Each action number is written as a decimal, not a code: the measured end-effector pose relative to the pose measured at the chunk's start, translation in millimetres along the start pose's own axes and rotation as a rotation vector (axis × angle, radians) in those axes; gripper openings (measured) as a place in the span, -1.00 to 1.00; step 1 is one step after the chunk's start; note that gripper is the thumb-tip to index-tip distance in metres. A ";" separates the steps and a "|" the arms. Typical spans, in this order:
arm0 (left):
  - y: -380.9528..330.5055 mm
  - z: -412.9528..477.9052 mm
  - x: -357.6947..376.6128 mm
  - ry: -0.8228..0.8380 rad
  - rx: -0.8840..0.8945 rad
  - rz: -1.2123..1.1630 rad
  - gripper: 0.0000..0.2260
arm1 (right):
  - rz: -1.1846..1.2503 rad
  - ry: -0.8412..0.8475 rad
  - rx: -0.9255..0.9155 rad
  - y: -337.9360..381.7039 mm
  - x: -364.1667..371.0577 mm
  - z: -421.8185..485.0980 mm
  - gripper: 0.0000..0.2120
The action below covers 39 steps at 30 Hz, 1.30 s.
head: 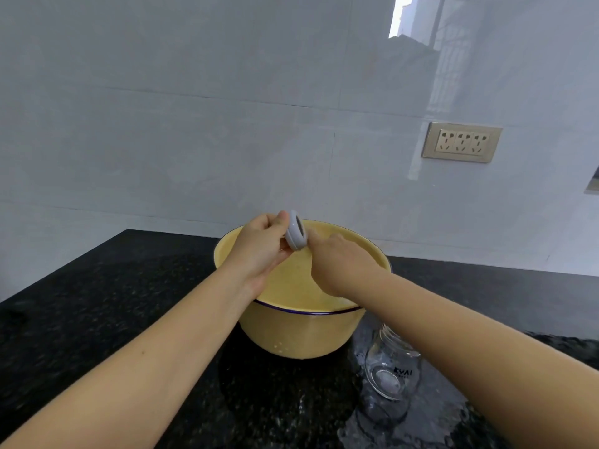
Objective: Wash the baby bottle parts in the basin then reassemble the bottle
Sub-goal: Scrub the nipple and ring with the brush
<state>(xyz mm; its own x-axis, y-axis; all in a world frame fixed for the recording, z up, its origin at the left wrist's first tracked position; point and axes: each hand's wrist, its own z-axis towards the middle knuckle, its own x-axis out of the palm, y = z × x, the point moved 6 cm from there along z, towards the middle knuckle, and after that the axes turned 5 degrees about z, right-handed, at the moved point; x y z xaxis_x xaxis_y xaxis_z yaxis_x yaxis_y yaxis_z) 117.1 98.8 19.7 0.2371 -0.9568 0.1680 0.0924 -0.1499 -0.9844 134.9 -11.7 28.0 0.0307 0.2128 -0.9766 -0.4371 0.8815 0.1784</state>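
A yellow basin [304,335] with a dark blue rim stands on the black counter. Above its far side my left hand [262,251] grips a pale grey bottle collar ring [296,231], held on edge between thumb and fingers. My right hand [337,260] reaches to the ring from the right, its fingertips at the ring's lower edge; how its fingers lie is hidden. The clear glass bottle body [389,367] lies on its side on the wet counter, right of the basin and under my right forearm. What is inside the basin is hidden by my hands.
The black speckled counter [97,303] runs left and right, with water pooled around the bottle at front right. A pale tiled wall rises close behind the basin, with a beige socket plate [462,142] on it at upper right.
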 end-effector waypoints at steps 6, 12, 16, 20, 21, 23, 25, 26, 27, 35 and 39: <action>-10.0 -2.6 -6.8 0.010 -0.007 -0.047 -0.82 | 0.416 0.102 0.030 -10.4 -4.2 2.2 -0.39; -6.4 -9.2 0.5 0.091 -0.051 -0.071 -0.81 | 0.645 -0.113 -0.105 -13.7 -33.5 -6.4 -0.14; -6.6 -18.4 10.6 0.170 -0.086 -0.130 -0.78 | 0.634 -0.221 -0.216 -9.7 -45.7 -19.6 -0.26; -9.9 -24.0 13.9 0.220 -0.057 -0.058 -0.76 | 0.542 -0.328 -0.231 -13.9 -50.4 -30.1 -0.35; -9.9 -24.3 12.8 0.212 -0.033 0.038 -0.77 | 0.507 -0.339 -0.239 -15.5 -50.7 -32.6 -0.35; -10.6 -23.9 6.6 0.152 0.038 0.320 -0.79 | 0.434 -0.353 -0.251 -19.9 -51.8 -38.7 -0.33; -14.1 -23.8 -0.8 0.079 0.133 0.568 -0.81 | 0.414 -0.349 -0.257 -25.6 -53.5 -44.0 -0.35; -16.1 -25.0 -2.8 0.058 0.180 0.651 -0.83 | 0.426 -0.343 -0.257 -29.0 -54.6 -46.9 -0.36; -17.5 -27.1 -3.7 0.050 0.223 0.715 -0.84 | 0.450 -0.336 -0.255 -32.7 -55.7 -49.4 -0.38; -12.2 -58.5 5.5 0.176 0.466 0.926 -0.92 | 0.693 -0.223 -0.128 -70.7 -50.4 -78.3 -0.42; -8.2 -72.5 6.9 0.205 0.527 0.958 -0.93 | 0.678 -0.187 -0.102 -85.4 -41.4 -99.1 -0.54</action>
<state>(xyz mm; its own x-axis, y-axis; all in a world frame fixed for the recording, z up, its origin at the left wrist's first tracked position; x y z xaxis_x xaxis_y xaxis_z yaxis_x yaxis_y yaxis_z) 47.8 75.4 25.1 0.2705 -0.6508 -0.7095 0.3676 0.7509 -0.5487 81.9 -137.6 41.3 -0.1277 0.7774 -0.6159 -0.4961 0.4876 0.7184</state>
